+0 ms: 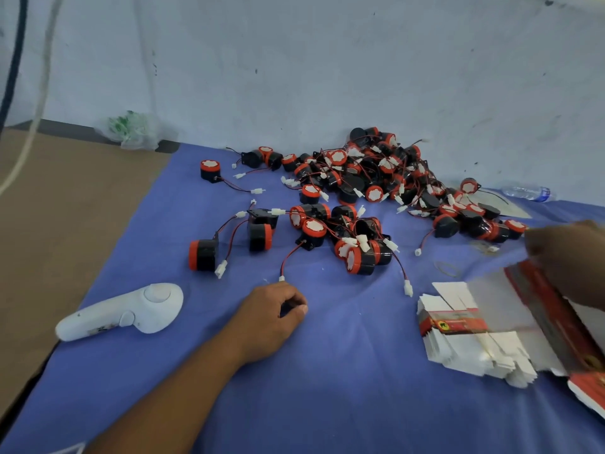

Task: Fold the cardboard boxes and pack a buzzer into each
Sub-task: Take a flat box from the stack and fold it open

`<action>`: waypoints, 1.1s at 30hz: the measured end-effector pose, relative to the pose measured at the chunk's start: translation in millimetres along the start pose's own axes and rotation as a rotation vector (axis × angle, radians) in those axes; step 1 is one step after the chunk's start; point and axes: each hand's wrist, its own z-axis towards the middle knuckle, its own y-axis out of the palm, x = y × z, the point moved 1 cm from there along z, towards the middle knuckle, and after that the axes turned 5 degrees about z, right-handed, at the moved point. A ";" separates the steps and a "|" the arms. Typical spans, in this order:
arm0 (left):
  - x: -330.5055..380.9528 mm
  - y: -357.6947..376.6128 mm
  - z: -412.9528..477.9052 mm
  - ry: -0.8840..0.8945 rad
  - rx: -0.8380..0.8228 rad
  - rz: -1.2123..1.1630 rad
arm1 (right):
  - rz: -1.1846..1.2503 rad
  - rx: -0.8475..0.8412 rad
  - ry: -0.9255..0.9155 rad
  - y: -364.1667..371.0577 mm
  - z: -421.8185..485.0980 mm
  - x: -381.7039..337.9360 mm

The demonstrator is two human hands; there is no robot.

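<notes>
Blue cloth (327,404) covers the table in the head view, the only view I have. My left hand (275,311) rests on it near the middle, with the fingers curled in toward the thumb and nothing visible inside them. Just beyond its knuckles lies the white connector (281,278) of a lead that runs up to the nearest buzzer (312,232), a black body with a red cap. Behind it the heap of buzzers (376,172) spreads back to the wall, leads tangled together.

My right hand (569,253) is at the right edge, smeared by motion. It is over the upper end of a red carton (550,316) that stands tilted above the stack of flat boxes (458,348). I cannot tell whether the fingers pinch the carton or only touch it. A white controller (131,311) lies well to the left.

I judge the step in hand is taking one flat to fold, and I see no packed box yet. To do it well, I should separate a single flat, hold it by its edges so it squares open, and tuck the bottom flaps first. The left hand should lift the nearest loose buzzer by its body, because pulling the lead could drag tangled neighbours along.
</notes>
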 end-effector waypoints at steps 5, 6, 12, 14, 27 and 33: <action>0.1 -0.6 -0.7 -0.005 -0.008 -0.018 | 0.196 0.096 -0.022 -29.0 -11.7 1.6; 1.3 0.0 -1.2 -0.010 -0.008 -0.022 | 0.447 0.196 0.015 -38.4 -18.6 2.3; 23.6 1.6 -3.1 -0.113 -0.048 -0.421 | 1.805 0.141 0.061 -38.7 -72.5 -132.1; 31.6 2.7 -2.8 -0.132 -0.014 -0.641 | 1.941 0.049 0.044 -31.9 -76.3 -180.5; 20.1 -5.2 0.5 -0.229 0.282 -0.817 | 1.170 0.395 -0.608 -4.5 -74.2 -270.7; 25.9 -2.2 -2.7 -0.168 0.165 -0.886 | 1.362 0.283 -0.671 -9.5 -87.8 -267.1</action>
